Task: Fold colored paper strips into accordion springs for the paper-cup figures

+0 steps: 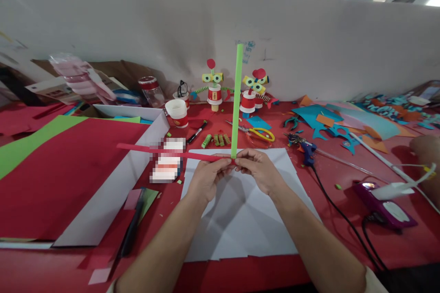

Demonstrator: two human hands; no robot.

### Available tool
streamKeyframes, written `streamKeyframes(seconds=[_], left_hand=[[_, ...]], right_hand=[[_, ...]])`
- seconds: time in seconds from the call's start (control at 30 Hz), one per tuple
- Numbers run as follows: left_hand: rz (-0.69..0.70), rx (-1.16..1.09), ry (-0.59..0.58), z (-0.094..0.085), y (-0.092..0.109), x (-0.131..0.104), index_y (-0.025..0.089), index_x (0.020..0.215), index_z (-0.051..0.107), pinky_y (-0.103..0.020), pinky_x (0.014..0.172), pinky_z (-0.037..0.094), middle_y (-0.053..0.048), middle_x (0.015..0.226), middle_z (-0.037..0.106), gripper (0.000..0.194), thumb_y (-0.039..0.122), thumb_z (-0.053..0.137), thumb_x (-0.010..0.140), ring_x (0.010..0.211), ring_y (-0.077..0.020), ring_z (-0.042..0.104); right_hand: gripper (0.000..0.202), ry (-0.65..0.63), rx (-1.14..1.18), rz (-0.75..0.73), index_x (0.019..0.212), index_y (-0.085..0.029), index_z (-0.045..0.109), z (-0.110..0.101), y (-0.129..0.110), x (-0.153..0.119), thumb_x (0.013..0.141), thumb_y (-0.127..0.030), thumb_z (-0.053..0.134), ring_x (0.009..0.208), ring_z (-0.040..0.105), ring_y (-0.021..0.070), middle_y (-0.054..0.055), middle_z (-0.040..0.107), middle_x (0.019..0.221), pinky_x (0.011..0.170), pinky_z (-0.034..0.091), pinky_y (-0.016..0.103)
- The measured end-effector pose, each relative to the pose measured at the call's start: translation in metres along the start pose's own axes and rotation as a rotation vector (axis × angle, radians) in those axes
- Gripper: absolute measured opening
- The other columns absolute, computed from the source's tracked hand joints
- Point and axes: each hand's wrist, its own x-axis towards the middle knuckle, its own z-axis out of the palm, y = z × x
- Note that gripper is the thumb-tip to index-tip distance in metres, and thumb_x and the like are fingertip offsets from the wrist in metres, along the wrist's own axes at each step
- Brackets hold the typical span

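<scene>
A green paper strip [237, 100] stands upright, its lower end between my hands. A red paper strip [165, 150] stretches out to the left from the same spot, where the two strips meet at a right angle. My left hand [211, 176] pinches the red strip close to that joint. On the other side, my right hand [256, 167] is closed on the joined ends, thumb and fingers pressed together. Both hands are above a white sheet [240, 224] on the red table [161, 219].
Two cup figures [215, 94] [248, 101] stand at the back. Yellow-handled scissors [263, 134], folded paper springs [221, 139] and a pen [197, 132] lie beyond the sheet. A glue gun [307, 149] and purple power strip [385, 206] are right; a box [151, 132] is left. Someone's arm [424, 160] shows far right.
</scene>
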Motion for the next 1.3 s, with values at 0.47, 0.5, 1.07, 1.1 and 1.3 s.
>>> streamKeyframes(seconds=[0.47, 0.5, 1.07, 1.1, 1.3], left_hand=[[0.004, -0.027, -0.01, 0.0, 0.0, 0.001, 0.013, 0.065, 0.068, -0.024, 0.063, 0.047, -0.003, 0.059, 0.067, 0.013, 0.015, 0.073, 0.053, 0.058, -0.012, 0.062], [0.003, -0.029, -0.014, 0.0, -0.001, 0.001, 0.013, 0.065, 0.067, -0.025, 0.063, 0.047, -0.003, 0.06, 0.067, 0.013, 0.015, 0.073, 0.053, 0.058, -0.0122, 0.062], [0.015, 0.015, 0.013, -0.001, -0.004, 0.007, 0.013, 0.065, 0.065, -0.023, 0.054, 0.04, 0.0, 0.053, 0.06, 0.02, 0.015, 0.071, 0.046, 0.053, -0.01, 0.054], [0.007, 0.024, 0.019, -0.002, -0.004, 0.008, 0.013, 0.065, 0.065, -0.023, 0.054, 0.04, 0.001, 0.052, 0.059, 0.02, 0.014, 0.07, 0.045, 0.052, -0.0099, 0.053], [0.045, 0.03, 0.077, -0.003, -0.003, 0.009, 0.015, 0.061, 0.065, -0.023, 0.056, 0.04, 0.003, 0.051, 0.058, 0.018, 0.013, 0.07, 0.044, 0.051, -0.0086, 0.051]], right_hand=[[0.022, -0.031, 0.156, 0.087, 0.074, -0.02, 0.063, 0.0, 0.005, 0.001, 0.056, -0.023, 0.075, 0.056, 0.061, 0.0099, -0.003, 0.066, 0.059, 0.059, 0.042, 0.023], [0.021, -0.028, 0.163, 0.09, 0.073, -0.02, 0.063, 0.0, 0.006, 0.002, 0.056, -0.023, 0.075, 0.056, 0.06, 0.0095, -0.004, 0.065, 0.058, 0.058, 0.042, 0.023], [0.006, -0.003, 0.036, -0.061, 0.064, -0.019, 0.065, 0.003, 0.012, 0.007, 0.059, -0.021, 0.067, 0.057, 0.055, 0.01, -0.003, 0.061, 0.058, 0.063, 0.041, 0.026], [0.005, -0.011, 0.024, -0.069, 0.064, -0.019, 0.065, 0.003, 0.012, 0.008, 0.059, -0.021, 0.066, 0.057, 0.055, 0.0102, -0.003, 0.061, 0.058, 0.063, 0.041, 0.026], [0.014, -0.014, 0.084, 0.0, 0.072, -0.02, 0.066, 0.001, 0.01, 0.007, 0.06, -0.024, 0.065, 0.06, 0.059, 0.0114, -0.002, 0.064, 0.063, 0.063, 0.042, 0.026]])
